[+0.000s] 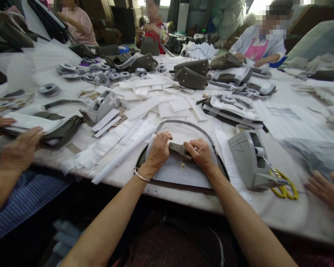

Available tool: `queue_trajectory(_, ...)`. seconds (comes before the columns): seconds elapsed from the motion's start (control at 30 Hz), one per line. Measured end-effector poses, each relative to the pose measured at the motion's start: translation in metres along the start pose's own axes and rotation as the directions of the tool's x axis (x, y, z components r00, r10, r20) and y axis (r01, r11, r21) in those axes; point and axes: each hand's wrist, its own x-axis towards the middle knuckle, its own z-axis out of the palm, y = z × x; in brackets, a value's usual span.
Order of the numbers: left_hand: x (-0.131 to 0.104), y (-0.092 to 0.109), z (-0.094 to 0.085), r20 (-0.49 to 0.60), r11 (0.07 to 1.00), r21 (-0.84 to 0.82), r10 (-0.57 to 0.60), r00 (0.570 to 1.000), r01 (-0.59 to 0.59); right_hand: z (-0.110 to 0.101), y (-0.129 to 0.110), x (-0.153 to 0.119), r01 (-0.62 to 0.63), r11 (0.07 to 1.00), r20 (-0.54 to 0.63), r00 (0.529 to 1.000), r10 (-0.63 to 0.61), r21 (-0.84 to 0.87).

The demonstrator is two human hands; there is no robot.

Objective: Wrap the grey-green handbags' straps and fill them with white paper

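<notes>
A handbag (224, 168) lies flat at the table's front edge before me, mostly covered by a grey sheet (169, 172). Its wrapped handle (187, 122) curves away at the far side. A short olive strap (177, 148) with a small metal buckle (188, 156) stretches between my hands above the sheet. Closed fingers of my left hand (158, 151) grip the strap's left end. My right hand (200, 154) pinches the other end, beside the buckle. A small gold-coloured fitting (183, 166) shows on the sheet just below. The fingertips are partly hidden.
Right of the bag stands a grey tape dispenser (246, 159) with yellow-handled scissors (285, 185). Another dispenser (102, 107) and white sheets (161, 104) lie beyond. Co-workers' hands (19, 148) work at left, and another hand (328, 187) rests at right. Several olive bags (192, 74) lie further back.
</notes>
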Motion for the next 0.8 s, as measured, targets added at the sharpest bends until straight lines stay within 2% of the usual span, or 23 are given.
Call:
queue_trajectory(0.07, -0.004, 0.004, -0.009, 0.061, 0.984, -0.09, 0.16, 0.985, -0.154, 0.002, 0.0, 0.0, 0.025, 0.995, 0.004, 1.0, -0.024, -0.092)
queue_trajectory(0.17, -0.008, 0.01, -0.016, 0.222, 0.934, -0.162, 0.348, 0.911, -0.318, 0.005, 0.001, 0.0, 0.034, 0.982, 0.0, 0.999, -0.035, -0.185)
queue_trajectory(0.2, -0.009, 0.011, -0.016, 0.267, 0.925, -0.17, 0.376, 0.887, -0.341, 0.006, 0.002, 0.0, 0.042, 0.978, -0.007, 0.999, -0.044, -0.206)
queue_trajectory(0.27, -0.01, 0.012, -0.014, 0.316, 0.923, -0.162, 0.383, 0.868, -0.348, 0.006, 0.001, -0.001, 0.057, 0.972, -0.037, 0.997, -0.068, -0.228)
queue_trajectory(0.33, -0.01, 0.011, -0.011, 0.321, 0.928, -0.143, 0.372, 0.871, -0.344, 0.004, -0.002, -0.001, 0.063, 0.975, -0.098, 0.991, -0.086, -0.213)
queue_trajectory(0.43, -0.01, 0.009, -0.009, 0.305, 0.927, -0.142, 0.375, 0.875, -0.348, -0.009, -0.014, -0.002, 0.072, 0.994, -0.168, 0.982, -0.084, -0.08)
queue_trajectory(0.5, -0.011, 0.008, -0.01, 0.305, 0.921, -0.167, 0.388, 0.869, -0.353, -0.022, -0.024, -0.005, 0.073, 0.997, -0.101, 0.992, -0.07, 0.029)
queue_trajectory(0.57, -0.011, 0.008, -0.01, 0.313, 0.91, -0.208, 0.409, 0.857, -0.358, -0.034, -0.031, -0.012, 0.051, 0.994, 0.062, 0.996, -0.057, 0.101)
queue_trajectory(0.67, -0.011, 0.007, -0.011, 0.298, 0.896, -0.275, 0.423, 0.855, -0.348, -0.045, -0.035, -0.026, -0.002, 0.99, 0.316, 0.948, -0.043, 0.14)
queue_trajectory(0.73, -0.011, 0.006, -0.01, 0.275, 0.894, -0.31, 0.409, 0.87, -0.323, -0.046, -0.033, -0.034, -0.018, 0.989, 0.395, 0.918, -0.041, 0.144)
queue_trajectory(0.8, -0.012, 0.005, -0.009, 0.261, 0.895, -0.33, 0.392, 0.882, -0.301, -0.043, -0.029, -0.038, -0.025, 0.989, 0.417, 0.908, -0.039, 0.147)
